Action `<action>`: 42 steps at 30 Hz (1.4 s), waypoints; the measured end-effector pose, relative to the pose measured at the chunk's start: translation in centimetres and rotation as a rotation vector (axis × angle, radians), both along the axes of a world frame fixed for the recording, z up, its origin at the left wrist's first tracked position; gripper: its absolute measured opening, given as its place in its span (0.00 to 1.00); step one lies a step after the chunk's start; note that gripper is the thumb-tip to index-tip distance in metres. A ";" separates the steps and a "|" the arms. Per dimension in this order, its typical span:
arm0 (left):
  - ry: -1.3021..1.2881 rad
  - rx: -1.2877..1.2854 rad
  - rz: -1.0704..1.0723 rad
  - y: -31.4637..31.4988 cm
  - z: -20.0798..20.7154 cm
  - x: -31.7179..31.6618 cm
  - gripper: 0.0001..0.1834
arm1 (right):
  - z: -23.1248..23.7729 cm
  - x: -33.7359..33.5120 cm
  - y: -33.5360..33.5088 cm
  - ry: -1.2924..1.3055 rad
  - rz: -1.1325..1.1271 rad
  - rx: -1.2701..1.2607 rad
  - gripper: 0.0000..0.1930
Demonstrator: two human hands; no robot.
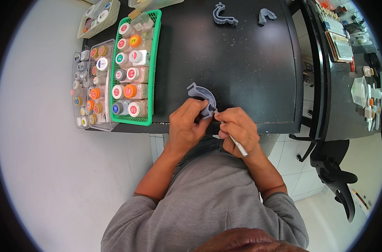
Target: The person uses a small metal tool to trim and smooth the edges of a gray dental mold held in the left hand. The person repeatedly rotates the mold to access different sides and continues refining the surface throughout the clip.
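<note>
So the left hand (186,122) pinches a grey arch-shaped piece (205,93) above the black table (258,80), right hand (241,131) grips a silvery tool (240,148) right up by it, and honestly, pushing too hard could make that skid and gouge it.

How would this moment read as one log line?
left hand: holds grey arch | right hand: holds tool at arch | desk: two grey pieces

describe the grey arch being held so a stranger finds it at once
Look at the black table, then its near edge. There the left hand grips the grey arch; the two other grey pieces lie farther back, unheld.
</note>
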State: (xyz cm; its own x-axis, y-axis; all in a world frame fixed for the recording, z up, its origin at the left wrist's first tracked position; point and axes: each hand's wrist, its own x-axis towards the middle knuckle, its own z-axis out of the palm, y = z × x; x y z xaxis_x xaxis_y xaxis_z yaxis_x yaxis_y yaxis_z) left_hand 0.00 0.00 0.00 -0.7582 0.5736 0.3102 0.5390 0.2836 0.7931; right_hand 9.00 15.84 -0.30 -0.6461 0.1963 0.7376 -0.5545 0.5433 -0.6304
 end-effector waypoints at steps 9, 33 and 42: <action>0.028 -0.006 -0.002 -0.4 0.1 0.1 0.17 | 0.1 0.0 -0.3 0.005 0.013 -0.004 0.13; -0.046 0.035 0.057 -0.5 0.2 0.1 0.16 | 0.0 -1.2 -0.7 -0.015 -0.028 -0.112 0.16; -0.060 0.035 0.070 -0.3 0.2 0.3 0.17 | -0.4 -0.7 -1.0 0.047 -0.032 -0.136 0.15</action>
